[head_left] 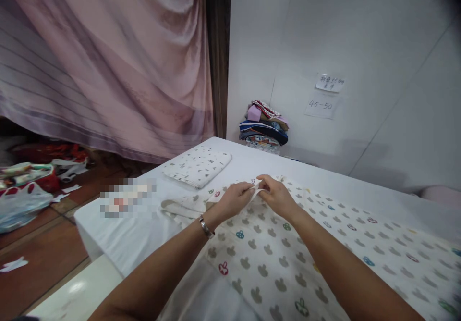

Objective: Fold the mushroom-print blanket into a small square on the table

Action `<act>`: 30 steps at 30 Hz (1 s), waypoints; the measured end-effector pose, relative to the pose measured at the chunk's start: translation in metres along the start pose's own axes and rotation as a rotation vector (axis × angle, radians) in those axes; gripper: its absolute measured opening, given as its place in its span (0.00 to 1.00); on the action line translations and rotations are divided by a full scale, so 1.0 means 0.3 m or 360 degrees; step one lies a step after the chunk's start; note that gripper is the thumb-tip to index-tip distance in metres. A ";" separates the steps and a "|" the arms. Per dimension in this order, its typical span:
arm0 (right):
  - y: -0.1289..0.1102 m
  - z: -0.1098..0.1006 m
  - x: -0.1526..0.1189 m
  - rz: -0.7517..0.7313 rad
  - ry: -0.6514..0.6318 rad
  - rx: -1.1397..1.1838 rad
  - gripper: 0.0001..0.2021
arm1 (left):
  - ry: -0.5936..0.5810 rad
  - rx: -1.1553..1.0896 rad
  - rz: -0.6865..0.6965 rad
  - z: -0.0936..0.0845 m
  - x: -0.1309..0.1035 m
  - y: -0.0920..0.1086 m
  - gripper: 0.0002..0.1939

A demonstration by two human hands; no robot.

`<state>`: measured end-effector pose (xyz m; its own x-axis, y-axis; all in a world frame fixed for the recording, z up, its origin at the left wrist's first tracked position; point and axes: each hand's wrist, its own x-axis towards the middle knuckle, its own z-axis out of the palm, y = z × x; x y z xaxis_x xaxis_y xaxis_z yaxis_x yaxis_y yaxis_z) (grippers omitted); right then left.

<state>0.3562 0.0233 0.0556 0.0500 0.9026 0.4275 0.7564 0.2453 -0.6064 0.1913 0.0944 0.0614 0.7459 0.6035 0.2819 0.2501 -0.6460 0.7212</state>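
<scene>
A white cloth [267, 250] printed with grey, red, green and blue bunny shapes spreads over the white-covered table. Its edge is pinched up between the fingertips of my left hand [236, 197] and my right hand [275, 195], which almost meet. Both hands are closed on that edge, lifting a small fold of it. A metal bracelet [206, 227] circles my left wrist. Left of my hands, part of the same cloth lies in a loose fold. Beyond it rests a neatly folded white cloth [198, 166] with small dark prints.
Folded clothes [264, 124] are stacked beyond the table's far edge, by a white wall with two paper signs [320, 105]. A pink curtain [144, 61] hangs at the left. On the tiled floor are plastic bags [25, 203] and paper scraps. A blurred-out item lies on the table's left.
</scene>
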 end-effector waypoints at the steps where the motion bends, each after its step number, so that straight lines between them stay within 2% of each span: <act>1: 0.002 -0.005 0.005 -0.0015 0.0003 -0.0045 0.18 | 0.0010 0.0042 0.0046 0.000 -0.001 0.006 0.14; 7: -0.005 -0.039 0.029 -0.0171 0.0013 -0.0194 0.07 | -0.0001 0.0269 0.0188 0.004 -0.017 0.029 0.11; 10: -0.015 -0.047 0.037 -0.0078 -0.0089 -0.0192 0.05 | 0.0044 0.0555 0.0223 0.013 -0.022 0.026 0.14; 13: -0.022 -0.048 0.042 0.0004 -0.0149 -0.0155 0.04 | 0.0122 0.0763 0.0226 0.020 -0.024 0.014 0.10; 15: -0.025 -0.047 0.043 -0.0001 -0.0172 -0.0108 0.04 | 0.0181 0.0707 0.0182 0.019 -0.025 0.004 0.09; 18: -0.023 -0.050 0.043 -0.0011 -0.0221 -0.0029 0.04 | 0.0249 0.0370 0.0044 0.004 -0.025 -0.007 0.09; 22: -0.008 -0.060 0.050 -0.0027 -0.0319 -0.0026 0.07 | 0.0209 0.0028 -0.0143 -0.022 -0.014 -0.015 0.09; 25: 0.010 -0.065 0.056 0.0031 -0.0341 -0.0113 0.07 | 0.0212 -0.0042 -0.0198 -0.033 -0.001 -0.022 0.10; 30: 0.023 -0.055 0.053 0.0104 -0.0341 -0.0157 0.10 | 0.0254 0.0033 -0.0153 -0.041 0.021 -0.021 0.13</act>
<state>0.3730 0.0334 0.0694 -0.0306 0.9724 0.2313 0.8167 0.1577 -0.5550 0.1868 0.1079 0.0663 0.6107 0.7284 0.3105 0.3296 -0.5904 0.7368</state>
